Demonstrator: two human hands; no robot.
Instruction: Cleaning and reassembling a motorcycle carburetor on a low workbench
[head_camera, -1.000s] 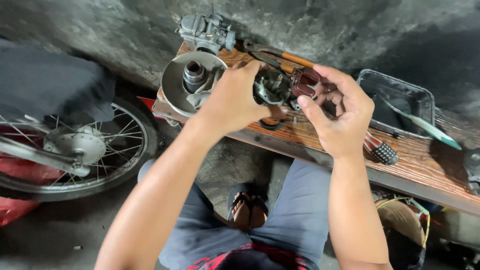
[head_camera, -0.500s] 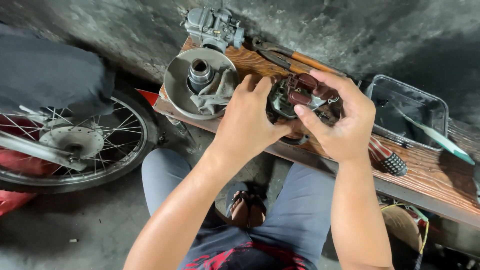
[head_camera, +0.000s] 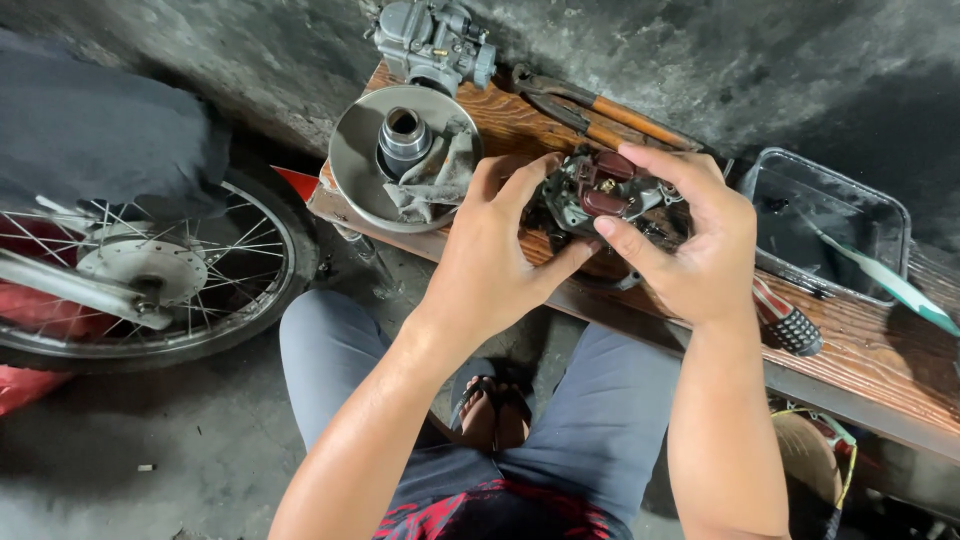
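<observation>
**Both hands on the small carburettor body, above the worktop's front edge**

From the head camera, you have the carburettor body (head_camera: 600, 195) cradled between both hands, held just over the front edge of the worktop (head_camera: 880, 350), about midway along it. Your left hand (head_camera: 490, 265) wraps the near and left side, thumb pushed up against the casting; your right hand (head_camera: 700, 245) closes over the top and right, forefinger curled across the red-brown float parts. Both hands are closed on the piece, not spread.

To do this well, I would judge that you should keep the body steady with the left palm and let only the right fingertips work; the brown plastic parts and the small brass fitting look delicate, so press lightly and keep the piece over the wood in case anything drops.

The casting is dull grey metal, ribbed and irregular. The worktop is grainy, reddish-brown planking. At its left end sits a round, dished metal pulley half (head_camera: 360, 160) with a shiny central sleeve and a grimy rag (head_camera: 440, 175) crumpled in it. At the back left corner stands a second carburettor (head_camera: 430, 40). Pliers with orange handles (head_camera: 600, 110) lie along the back edge; a clear plastic tray (head_camera: 820, 220) sits to the right. A spoked wheel (head_camera: 150, 270) rests on the concrete floor.
</observation>
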